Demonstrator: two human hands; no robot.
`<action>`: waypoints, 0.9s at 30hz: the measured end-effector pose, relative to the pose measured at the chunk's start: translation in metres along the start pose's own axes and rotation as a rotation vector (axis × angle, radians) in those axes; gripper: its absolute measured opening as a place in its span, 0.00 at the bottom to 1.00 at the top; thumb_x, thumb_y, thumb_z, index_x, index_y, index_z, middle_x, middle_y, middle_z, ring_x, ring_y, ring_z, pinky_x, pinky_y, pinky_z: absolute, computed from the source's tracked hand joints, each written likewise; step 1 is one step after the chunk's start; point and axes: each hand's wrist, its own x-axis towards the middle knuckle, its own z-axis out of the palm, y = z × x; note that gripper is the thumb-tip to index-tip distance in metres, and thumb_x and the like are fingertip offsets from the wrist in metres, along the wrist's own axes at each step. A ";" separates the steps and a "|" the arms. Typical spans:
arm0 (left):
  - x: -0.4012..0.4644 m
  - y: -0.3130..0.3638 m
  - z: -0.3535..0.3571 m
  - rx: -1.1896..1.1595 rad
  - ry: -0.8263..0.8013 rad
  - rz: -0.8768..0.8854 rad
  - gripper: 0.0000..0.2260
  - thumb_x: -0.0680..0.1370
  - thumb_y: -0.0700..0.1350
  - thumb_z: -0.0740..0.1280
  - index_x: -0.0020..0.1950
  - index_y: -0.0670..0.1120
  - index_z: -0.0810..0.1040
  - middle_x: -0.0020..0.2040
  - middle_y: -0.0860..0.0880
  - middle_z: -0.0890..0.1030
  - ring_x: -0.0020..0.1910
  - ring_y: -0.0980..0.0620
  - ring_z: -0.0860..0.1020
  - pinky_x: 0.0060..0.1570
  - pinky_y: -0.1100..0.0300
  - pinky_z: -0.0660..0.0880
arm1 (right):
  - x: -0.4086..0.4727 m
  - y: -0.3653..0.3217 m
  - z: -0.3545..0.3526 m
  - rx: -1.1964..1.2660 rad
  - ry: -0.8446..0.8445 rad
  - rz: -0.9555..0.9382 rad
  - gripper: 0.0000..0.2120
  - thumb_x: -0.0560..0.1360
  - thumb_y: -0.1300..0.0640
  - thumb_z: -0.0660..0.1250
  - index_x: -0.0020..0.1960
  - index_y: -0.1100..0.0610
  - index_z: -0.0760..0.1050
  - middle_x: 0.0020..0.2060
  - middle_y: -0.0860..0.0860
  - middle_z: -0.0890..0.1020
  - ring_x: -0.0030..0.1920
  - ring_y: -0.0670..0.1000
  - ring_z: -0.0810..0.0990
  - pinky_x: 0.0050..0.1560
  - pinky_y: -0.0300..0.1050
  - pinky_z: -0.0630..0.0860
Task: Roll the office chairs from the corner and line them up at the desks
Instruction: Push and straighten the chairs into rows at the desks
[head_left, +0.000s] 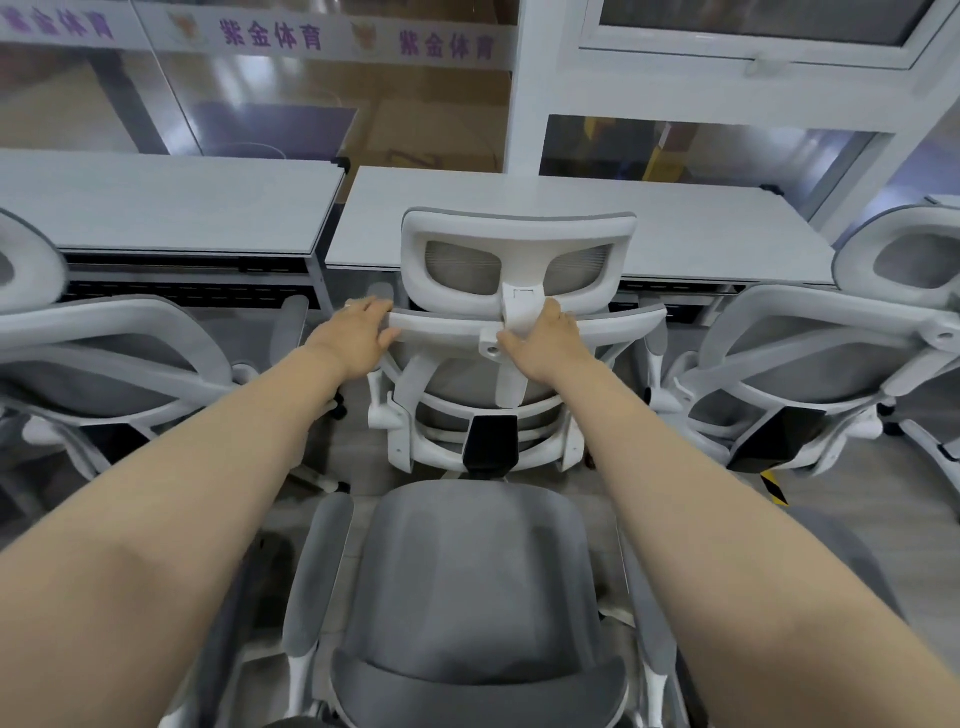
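A white-framed office chair (519, 244) with grey mesh stands backed toward me at the right white desk (717, 228). My left hand (358, 332) grips the left end of its backrest's top bar, fingers over the edge and thumb below. Just right of the headrest stem, my right hand (545, 338) holds the same bar. Both arms reach out over a second chair (478, 571), whose grey seat and armrests lie directly below me. Two more matching chairs flank the middle one, a left chair (104, 353) and a right chair (831, 343).
A left white desk (156, 208) adjoins the right one with a narrow gap between them. Behind both runs a glass partition (260, 104) with purple lettering and a white pillar (545, 78). Yellow-black tape (774, 486) marks the grey floor at the right.
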 end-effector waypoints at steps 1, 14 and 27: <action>-0.005 -0.001 -0.001 0.005 0.005 0.021 0.24 0.83 0.51 0.55 0.76 0.44 0.58 0.77 0.42 0.58 0.74 0.41 0.59 0.71 0.45 0.60 | -0.005 0.005 -0.002 -0.006 -0.012 -0.023 0.37 0.76 0.41 0.64 0.73 0.63 0.55 0.69 0.59 0.67 0.69 0.59 0.64 0.67 0.55 0.66; -0.152 0.017 -0.003 -0.079 0.003 0.101 0.21 0.81 0.50 0.60 0.73 0.46 0.67 0.71 0.47 0.71 0.69 0.46 0.68 0.67 0.51 0.65 | -0.119 0.046 -0.025 -0.058 -0.126 -0.175 0.34 0.77 0.44 0.62 0.76 0.59 0.55 0.73 0.57 0.65 0.71 0.58 0.64 0.70 0.56 0.65; -0.359 0.038 -0.018 -0.650 0.095 -0.042 0.13 0.82 0.51 0.58 0.63 0.55 0.77 0.62 0.58 0.77 0.63 0.58 0.72 0.58 0.63 0.66 | -0.316 0.097 -0.068 0.293 -0.178 0.012 0.20 0.78 0.42 0.62 0.67 0.48 0.68 0.62 0.47 0.75 0.61 0.49 0.74 0.64 0.47 0.69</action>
